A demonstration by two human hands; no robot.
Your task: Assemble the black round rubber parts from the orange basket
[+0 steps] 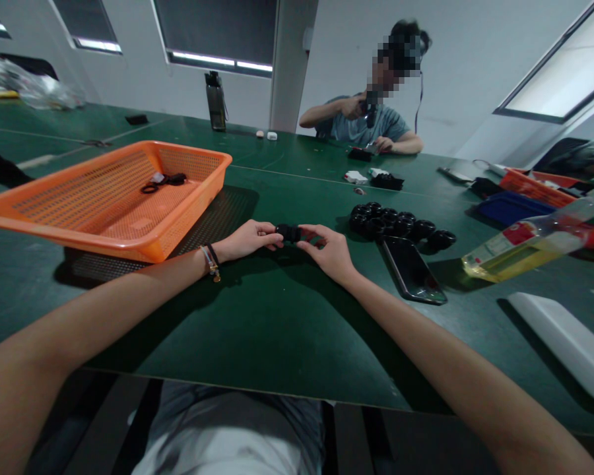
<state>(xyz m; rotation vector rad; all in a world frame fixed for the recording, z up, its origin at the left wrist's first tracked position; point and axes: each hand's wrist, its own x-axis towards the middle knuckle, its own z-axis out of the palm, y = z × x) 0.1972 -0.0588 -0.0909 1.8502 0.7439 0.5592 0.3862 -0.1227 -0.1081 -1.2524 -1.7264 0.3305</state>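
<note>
Item held: small black part [288, 232], pinched between my left hand [247, 240] and right hand [327, 249] above the green table [257, 316]. Right: phone [412, 269], black rings [398, 223], bottle [529, 244], label unreadable. Left: orange basket [103, 198]. Far: seated person [371, 119].

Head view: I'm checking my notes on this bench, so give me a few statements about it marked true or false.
1. Both hands, left hand and right hand, grip one small black part. True.
2. The orange basket is piled full of parts. False: only a small black item lies in it.
3. A dark phone lies flat beside the cluster of black rings. True.
4. The oil bottle stands left of the basket. False: it is at the right side.
</note>
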